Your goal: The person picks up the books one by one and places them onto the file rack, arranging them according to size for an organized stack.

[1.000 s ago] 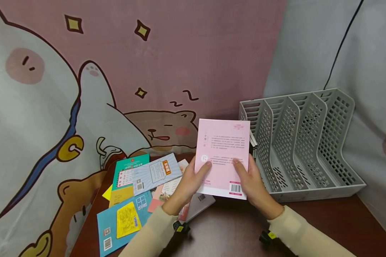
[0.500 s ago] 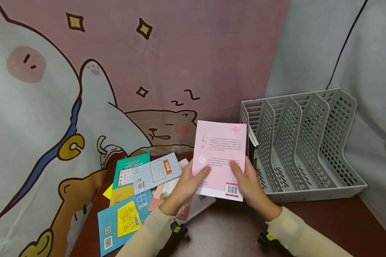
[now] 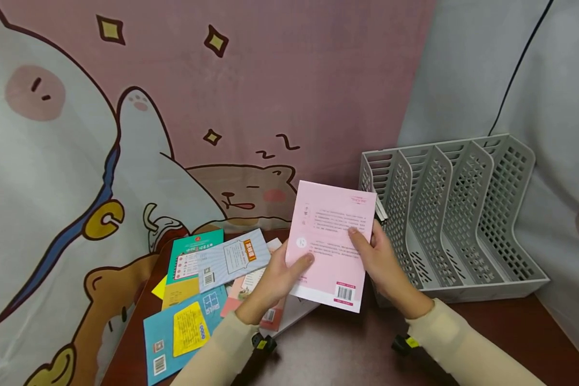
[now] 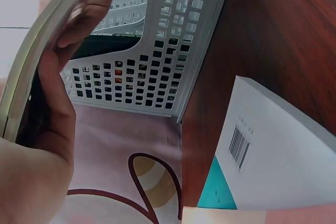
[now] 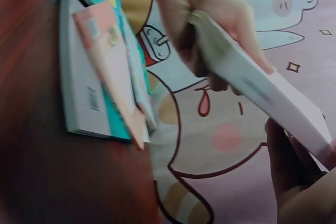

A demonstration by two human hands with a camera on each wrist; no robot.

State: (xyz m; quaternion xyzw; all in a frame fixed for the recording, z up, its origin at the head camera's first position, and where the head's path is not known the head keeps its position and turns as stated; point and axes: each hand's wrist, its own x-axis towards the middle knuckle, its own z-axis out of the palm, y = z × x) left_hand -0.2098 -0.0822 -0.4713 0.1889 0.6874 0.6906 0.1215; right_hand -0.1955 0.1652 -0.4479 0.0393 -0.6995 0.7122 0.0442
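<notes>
A pink book (image 3: 328,241) is held above the table (image 3: 313,354) between the left hand (image 3: 282,273) and the right hand (image 3: 383,260), its printed cover turned up towards the head camera. Each side edge is pinched: the thumb is laid on the cover, and in the left wrist view the other fingers (image 4: 60,111) are seen curled behind, so that on either hand the gap is filled by little more than the book's thickness. The long axis is pointed away from the person, with the far end leaned slightly to the right. The left edge is gripped nearer the person, the right edge a little farther up. To the right of the book stands a grey rack (image 3: 482,294) with slanted dividers, and the right hand is the nearer of the two to it; the far right corner of the cover overlaps the rack's left end in the head view, though no contact can be made out. In the leftmost compartment something dark with pale edges is partly hidden by the book. On the other side, nearer the left hand, loose books are spread overlapping on the table, among them a blue book (image 3: 159,335) and a teal book (image 3: 193,246).
</notes>
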